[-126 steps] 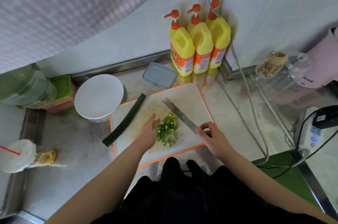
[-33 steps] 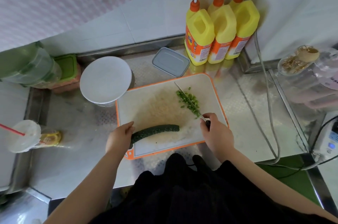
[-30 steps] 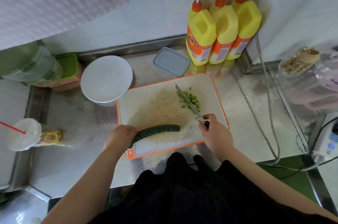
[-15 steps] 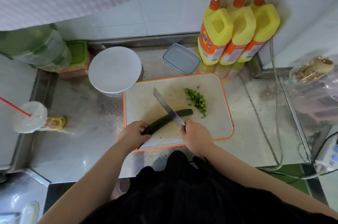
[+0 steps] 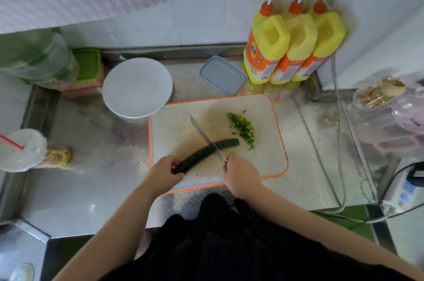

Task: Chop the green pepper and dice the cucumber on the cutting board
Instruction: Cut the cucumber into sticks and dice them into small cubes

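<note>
a steel surface [image 5: 96, 189] is seen from above, backed by a white tiled wall [image 5: 206, 21]. on it, an orange-rimmed white cutting board [image 5: 263, 159] is laid in front of the person. at the far left a large clear jug [image 5: 36, 56] is lying on its side, with a green-lidded box [image 5: 88, 67] just beside it. three yellow pump bottles [image 5: 296, 40] are lined up against the wall behind the board's far right corner. a round white lid [image 5: 137, 88] is set on a container at the board's far left corner, and a grey rectangular tub [image 5: 223, 75] is placed between it and the bottles. a lidded cup with a red straw [image 5: 19, 150] is standing at the left edge.

the cucumber [image 5: 204, 154] is laid slantwise across the near half of the board, its dark skin up. its near end is grasped by the left hand [image 5: 164, 174], the fingers curled round it. the knife [image 5: 206, 137] is gripped at its handle by the right hand [image 5: 241, 174], and the blade is set across the cucumber about two-thirds of the way along, the tip pointing away and to the left. whether the edge has entered the skin cannot be told. the chopped green pepper [image 5: 243, 128] is heaped in a small strip on the far right part of the board, apart from the cucumber's far end.
</note>
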`<state>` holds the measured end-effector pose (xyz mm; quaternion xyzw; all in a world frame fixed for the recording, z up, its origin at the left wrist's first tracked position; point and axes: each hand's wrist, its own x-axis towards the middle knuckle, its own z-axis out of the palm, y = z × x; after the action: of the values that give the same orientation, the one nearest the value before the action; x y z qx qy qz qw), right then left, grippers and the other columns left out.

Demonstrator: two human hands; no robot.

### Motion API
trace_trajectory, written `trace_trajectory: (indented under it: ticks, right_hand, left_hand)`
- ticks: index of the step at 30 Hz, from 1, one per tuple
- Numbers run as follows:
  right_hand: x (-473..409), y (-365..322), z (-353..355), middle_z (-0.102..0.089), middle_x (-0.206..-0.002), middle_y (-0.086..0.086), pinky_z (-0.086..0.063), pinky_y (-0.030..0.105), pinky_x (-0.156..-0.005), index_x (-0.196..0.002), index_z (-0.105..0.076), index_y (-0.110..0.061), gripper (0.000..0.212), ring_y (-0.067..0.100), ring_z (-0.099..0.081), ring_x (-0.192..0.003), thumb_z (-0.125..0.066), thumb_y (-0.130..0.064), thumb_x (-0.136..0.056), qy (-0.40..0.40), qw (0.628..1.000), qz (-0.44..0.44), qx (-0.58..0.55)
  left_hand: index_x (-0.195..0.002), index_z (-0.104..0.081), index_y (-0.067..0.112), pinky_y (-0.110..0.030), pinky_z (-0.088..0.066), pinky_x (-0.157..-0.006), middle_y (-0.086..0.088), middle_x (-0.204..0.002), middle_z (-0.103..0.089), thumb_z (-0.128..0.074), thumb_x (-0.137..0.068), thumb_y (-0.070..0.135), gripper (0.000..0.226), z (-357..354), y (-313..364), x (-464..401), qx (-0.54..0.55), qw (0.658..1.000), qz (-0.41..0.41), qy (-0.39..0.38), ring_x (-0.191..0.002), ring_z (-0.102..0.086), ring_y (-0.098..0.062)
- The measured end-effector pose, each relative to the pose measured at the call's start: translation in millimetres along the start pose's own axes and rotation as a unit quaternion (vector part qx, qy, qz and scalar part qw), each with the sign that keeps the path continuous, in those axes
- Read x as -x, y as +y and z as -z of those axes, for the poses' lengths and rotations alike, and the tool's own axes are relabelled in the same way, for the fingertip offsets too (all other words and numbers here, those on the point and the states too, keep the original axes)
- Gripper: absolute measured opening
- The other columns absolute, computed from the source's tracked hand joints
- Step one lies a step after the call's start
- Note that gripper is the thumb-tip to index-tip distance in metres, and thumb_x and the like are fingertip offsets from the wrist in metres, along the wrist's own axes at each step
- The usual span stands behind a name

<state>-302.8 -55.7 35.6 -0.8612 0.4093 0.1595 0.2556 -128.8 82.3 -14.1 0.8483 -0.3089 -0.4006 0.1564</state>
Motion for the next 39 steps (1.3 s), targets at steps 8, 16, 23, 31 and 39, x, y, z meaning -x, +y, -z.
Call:
trace_trajectory:
  ticks: [8, 16, 23, 31, 39]
  right_hand:
    - [-4.1, -2.3, -5.5, -0.066, -0.093, 0.011, -0.042, 0.032, -0.066, -0.104, -0.049, -0.007, 0.021, 0.029, -0.063, -0.089, -0.037, -0.023, -0.100, -0.004, 0.999, -0.034, -0.026]
    - [-12.4, 1.2, -18.6, -0.064, -0.088, 0.007, -0.045, 0.030, -0.067, -0.104, -0.053, -0.006, 0.022, 0.025, -0.063, -0.086, -0.037, -0.021, -0.101, -0.028, 0.997, -0.069, -0.037]
    - [-12.5, 2.4, -11.9, -0.064, -0.094, 0.008, -0.044, 0.031, -0.069, -0.104, -0.054, -0.007, 0.027, 0.026, -0.062, -0.090, -0.039, -0.029, -0.101, -0.020, 0.994, -0.069, -0.082]
    - [1.4, -19.5, -5.2, -0.062, -0.087, 0.008, -0.043, 0.033, -0.066, -0.098, -0.053, -0.008, 0.026, 0.028, -0.061, -0.085, -0.037, -0.029, -0.100, -0.034, 0.997, 0.044, -0.054]
    - [2.5, -20.3, -9.6, -0.065, -0.096, 0.012, -0.041, 0.033, -0.067, -0.103, -0.053, -0.007, 0.025, 0.029, -0.062, -0.089, -0.038, -0.026, -0.100, -0.055, 0.996, 0.058, -0.039]
  left_hand:
    - [-0.123, -0.049, 0.023, -0.033, -0.041, -0.091, 0.004, -0.115, -0.044, -0.056, -0.085, 0.029, 0.039, -20.2, 3.3, 11.0, -0.009, 0.998, 0.029, 0.061, -0.111, -0.041, -0.015]
    - [-0.122, -0.044, 0.022, -0.032, -0.041, -0.093, 0.003, -0.118, -0.042, -0.055, -0.085, 0.032, 0.040, -22.8, 5.3, 18.1, -0.037, 0.996, 0.037, 0.072, -0.114, -0.039, -0.017]
    - [-0.109, -0.049, 0.024, -0.030, -0.044, -0.079, 0.006, -0.103, -0.047, -0.062, -0.082, 0.035, 0.032, -24.1, -2.5, 23.0, -0.019, 0.994, 0.048, 0.092, -0.097, -0.048, -0.014]
    - [-0.106, -0.051, 0.025, -0.041, -0.050, -0.084, 0.004, -0.104, -0.049, -0.062, -0.080, 0.034, 0.029, -28.7, 2.6, 21.0, 0.036, 0.990, 0.060, 0.124, -0.100, -0.050, -0.020]
    - [-0.106, -0.052, 0.022, -0.038, -0.047, -0.087, 0.002, -0.104, -0.049, -0.065, -0.081, 0.029, 0.029, -32.1, 2.1, 20.0, 0.049, 0.987, 0.073, 0.133, -0.101, -0.048, -0.020]
